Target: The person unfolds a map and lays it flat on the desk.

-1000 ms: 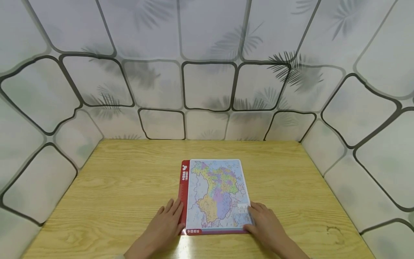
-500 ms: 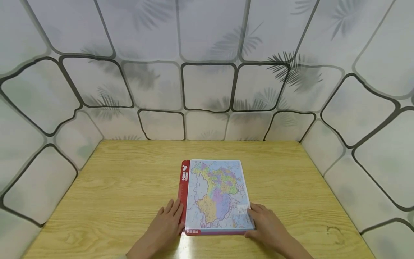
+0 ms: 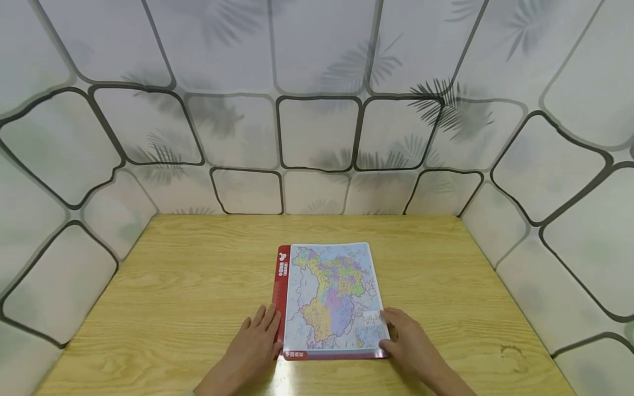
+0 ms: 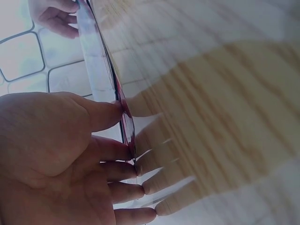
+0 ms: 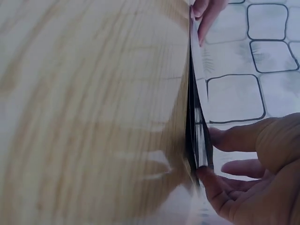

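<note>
A map sheet (image 3: 332, 302) with coloured regions lies on a red-edged backing (image 3: 280, 291) in the middle of the table, in the head view. My left hand (image 3: 252, 338) rests at the left side, fingers straight, their tips touching the red edge. At the lower right, my right hand (image 3: 408, 344) has curled fingers and pinches the map's edge between thumb and forefinger. Thin layers (image 5: 199, 126) stand slightly apart at that edge in the right wrist view. The left wrist view shows the left palm (image 4: 51, 154) and fingertips along the thin edge.
The wooden table (image 3: 198, 264) extends on all sides of the map. A pale wall covering (image 3: 317, 132) with dark outlines and leaf shapes encloses the back and both sides. A small dark mark (image 3: 510, 350) shows on the table at right.
The right hand has shifted slightly, its fingers now more curled at the map's edge. The map's right side looks slightly raised. The left hand has stayed in place.
</note>
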The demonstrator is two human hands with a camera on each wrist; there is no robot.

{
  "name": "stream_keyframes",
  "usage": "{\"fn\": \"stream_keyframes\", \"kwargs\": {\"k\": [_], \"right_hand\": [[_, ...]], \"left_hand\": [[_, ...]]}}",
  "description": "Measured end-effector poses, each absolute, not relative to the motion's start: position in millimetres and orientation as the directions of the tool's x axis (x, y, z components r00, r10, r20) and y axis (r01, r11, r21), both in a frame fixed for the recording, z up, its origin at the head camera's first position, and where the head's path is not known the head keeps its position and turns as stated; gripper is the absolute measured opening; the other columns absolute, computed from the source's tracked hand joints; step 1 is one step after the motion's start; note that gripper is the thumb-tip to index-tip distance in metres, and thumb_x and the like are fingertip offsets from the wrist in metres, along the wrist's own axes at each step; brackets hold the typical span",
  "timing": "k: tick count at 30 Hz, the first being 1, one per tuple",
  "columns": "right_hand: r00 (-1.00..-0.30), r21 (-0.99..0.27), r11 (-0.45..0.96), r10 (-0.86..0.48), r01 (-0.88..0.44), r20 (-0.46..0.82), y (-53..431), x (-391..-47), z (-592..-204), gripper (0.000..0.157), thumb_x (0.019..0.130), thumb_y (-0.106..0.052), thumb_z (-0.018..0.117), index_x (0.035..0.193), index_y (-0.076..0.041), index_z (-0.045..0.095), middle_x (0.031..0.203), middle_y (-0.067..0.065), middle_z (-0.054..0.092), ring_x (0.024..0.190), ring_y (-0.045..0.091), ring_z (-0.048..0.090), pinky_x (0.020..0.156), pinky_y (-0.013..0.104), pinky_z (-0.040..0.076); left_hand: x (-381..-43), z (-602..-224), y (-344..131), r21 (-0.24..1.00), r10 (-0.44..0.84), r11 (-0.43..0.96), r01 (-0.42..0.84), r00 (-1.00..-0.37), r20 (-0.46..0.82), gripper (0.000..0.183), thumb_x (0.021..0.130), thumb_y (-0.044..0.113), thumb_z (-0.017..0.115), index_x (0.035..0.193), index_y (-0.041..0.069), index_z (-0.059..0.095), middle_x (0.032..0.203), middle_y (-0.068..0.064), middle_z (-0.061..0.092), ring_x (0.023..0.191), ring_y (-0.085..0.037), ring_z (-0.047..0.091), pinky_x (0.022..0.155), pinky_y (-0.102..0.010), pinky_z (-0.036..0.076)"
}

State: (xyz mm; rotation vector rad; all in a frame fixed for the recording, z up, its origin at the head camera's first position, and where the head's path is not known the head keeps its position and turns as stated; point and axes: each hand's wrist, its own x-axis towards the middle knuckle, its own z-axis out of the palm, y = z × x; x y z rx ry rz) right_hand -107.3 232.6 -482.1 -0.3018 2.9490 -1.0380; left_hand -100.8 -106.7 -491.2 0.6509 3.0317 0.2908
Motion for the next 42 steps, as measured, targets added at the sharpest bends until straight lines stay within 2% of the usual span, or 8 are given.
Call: {"fn": "stream_keyframes", "kwargs": {"k": [5, 9, 14, 21, 26, 29, 36, 42], "right_hand": [[-0.997, -0.777, 0.627, -0.079, -0.057, 0.010, 234.8, -109.7, -483.1, 0.059, 0.076, 0.014, 0.082, 0.131, 0.014, 0.061, 0.099, 0.006, 0.067, 0.074, 0.008, 0.059, 0.063, 0.023, 0.052], [-0.996, -0.836, 0.549, -0.082, -0.015, -0.036, 238.7, -111.6, -483.7, 0.062, 0.077, 0.013, 0.079, 0.133, 0.021, 0.054, 0.097, 0.008, 0.067, 0.072, 0.007, 0.061, 0.063, 0.021, 0.055], [-0.991, -0.859, 0.512, -0.124, -0.023, -0.047, 241.9, -113.0, -484.3, 0.057, 0.079, 0.009, 0.080, 0.129, 0.024, 0.055, 0.089, 0.006, 0.066, 0.071, 0.010, 0.064, 0.063, 0.022, 0.056], [-0.994, -0.837, 0.547, -0.091, -0.003, -0.056, 240.7, -113.8, -487.5, 0.041, 0.083, 0.001, 0.080, 0.119, 0.017, 0.066, 0.084, 0.002, 0.066, 0.072, 0.010, 0.060, 0.062, 0.022, 0.053], [-0.996, -0.824, 0.564, -0.018, 0.062, -0.087, 237.9, -116.1, -487.4, 0.026, 0.090, -0.005, 0.077, 0.111, 0.010, 0.073, 0.085, 0.001, 0.071, 0.077, 0.011, 0.064, 0.067, 0.021, 0.054], [-0.994, -0.835, 0.541, 0.008, 0.099, -0.113, 236.8, -117.9, -486.2, 0.022, 0.092, -0.007, 0.075, 0.108, 0.008, 0.073, 0.085, 0.003, 0.074, 0.077, 0.013, 0.066, 0.064, 0.022, 0.054], [-0.984, -0.839, 0.515, 0.050, 0.174, -0.173, 237.7, -120.4, -488.0, 0.012, 0.094, -0.008, 0.073, 0.099, 0.002, 0.075, 0.071, 0.002, 0.070, 0.054, 0.009, 0.047, 0.045, 0.020, 0.036], [-0.987, -0.843, 0.514, 0.054, 0.157, -0.150, 240.6, -119.0, -490.1, 0.009, 0.093, -0.008, 0.074, 0.093, 0.001, 0.075, 0.069, 0.002, 0.070, 0.053, 0.009, 0.049, 0.045, 0.019, 0.036]], "left_hand": [[-99.8, -492.8, -107.5, 0.183, 0.411, 0.894, 0.409, -0.911, 0.027, 0.054, 0.101, 0.026, 0.061, 0.140, -0.010, 0.056, 0.151, -0.025, 0.050, 0.140, -0.045, 0.047, 0.106, -0.063, 0.044], [-99.5, -493.6, -107.8, 0.171, 0.413, 0.894, 0.415, -0.910, 0.045, 0.053, 0.100, 0.027, 0.062, 0.139, -0.010, 0.058, 0.150, -0.025, 0.051, 0.138, -0.044, 0.049, 0.104, -0.062, 0.046], [-99.5, -493.6, -107.5, 0.159, 0.412, 0.896, 0.415, -0.910, 0.051, 0.053, 0.100, 0.027, 0.062, 0.138, -0.010, 0.058, 0.150, -0.025, 0.052, 0.138, -0.044, 0.049, 0.103, -0.062, 0.046], [-100.0, -494.4, -106.3, 0.173, 0.411, 0.895, 0.411, -0.911, 0.038, 0.053, 0.100, 0.026, 0.062, 0.139, -0.011, 0.058, 0.150, -0.025, 0.051, 0.139, -0.043, 0.048, 0.105, -0.062, 0.045], [-99.3, -495.1, -106.5, 0.149, 0.437, 0.884, 0.444, -0.896, 0.075, 0.052, 0.099, 0.024, 0.063, 0.137, -0.011, 0.059, 0.150, -0.024, 0.052, 0.139, -0.042, 0.048, 0.103, -0.059, 0.047], [-99.0, -495.2, -106.8, 0.129, 0.450, 0.879, 0.460, -0.888, 0.097, 0.051, 0.099, 0.024, 0.064, 0.136, -0.012, 0.059, 0.148, -0.025, 0.054, 0.138, -0.042, 0.049, 0.103, -0.058, 0.048], [-96.8, -494.8, -107.9, 0.154, 0.439, 0.882, 0.445, -0.895, 0.076, 0.051, 0.101, 0.023, 0.061, 0.139, -0.011, 0.057, 0.150, -0.024, 0.051, 0.139, -0.045, 0.047, 0.107, -0.060, 0.044], [-97.7, -495.5, -109.8, 0.142, 0.434, 0.890, 0.433, -0.901, 0.023, 0.054, 0.104, 0.027, 0.057, 0.147, -0.006, 0.051, 0.155, -0.020, 0.048, 0.143, -0.044, 0.043, 0.112, -0.060, 0.039]]}}
